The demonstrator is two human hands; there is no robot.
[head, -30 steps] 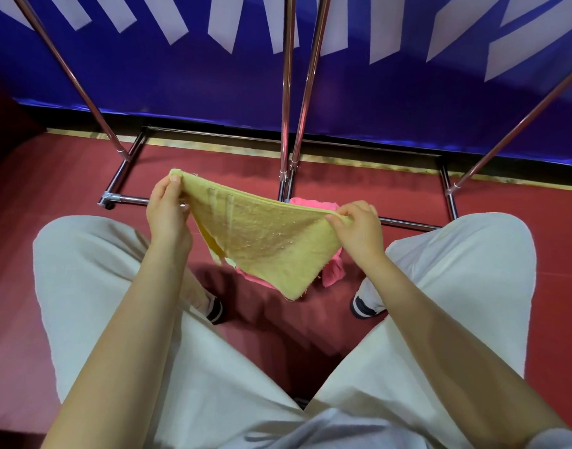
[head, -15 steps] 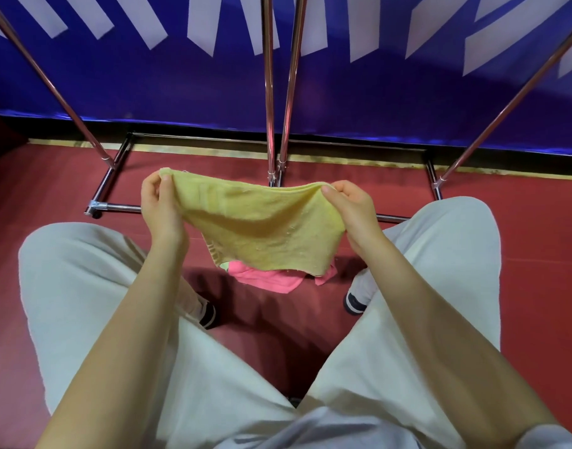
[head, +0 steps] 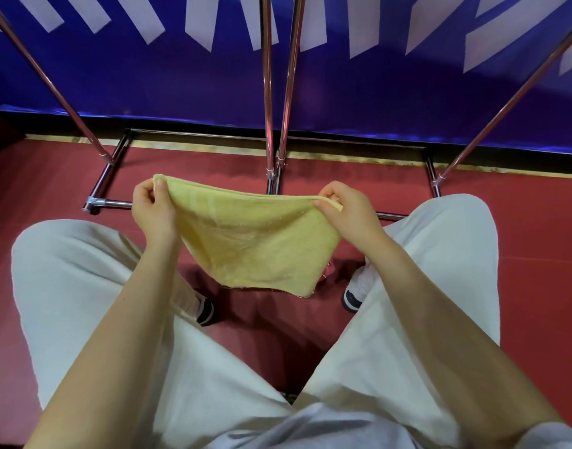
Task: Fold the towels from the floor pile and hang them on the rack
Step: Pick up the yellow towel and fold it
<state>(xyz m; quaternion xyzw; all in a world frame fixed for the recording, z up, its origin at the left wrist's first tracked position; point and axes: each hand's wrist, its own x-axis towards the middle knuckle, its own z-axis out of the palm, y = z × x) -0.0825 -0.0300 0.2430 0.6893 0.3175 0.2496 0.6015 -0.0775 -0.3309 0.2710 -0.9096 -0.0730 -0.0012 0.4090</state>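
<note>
A folded yellow towel (head: 258,244) hangs between my hands above the red floor. My left hand (head: 153,209) pinches its upper left corner and my right hand (head: 346,210) pinches its upper right corner, keeping the top edge stretched. A sliver of pink towel (head: 329,269) from the floor pile shows at the yellow towel's lower right edge; the remainder of the pile is hidden behind it. The metal rack (head: 271,124) stands just beyond, its two centre poles rising and its base bars on the floor.
My knees in light trousers (head: 83,286) flank the towel, with both shoes (head: 205,311) on the red floor. A blue banner with white stripes (head: 180,76) backs the rack. Slanted rack poles (head: 505,102) rise at left and right.
The towel went from a slanted, sagging hold to a level, taut top edge. It now covers nearly all of the pink towel below. My hands moved slightly apart.
</note>
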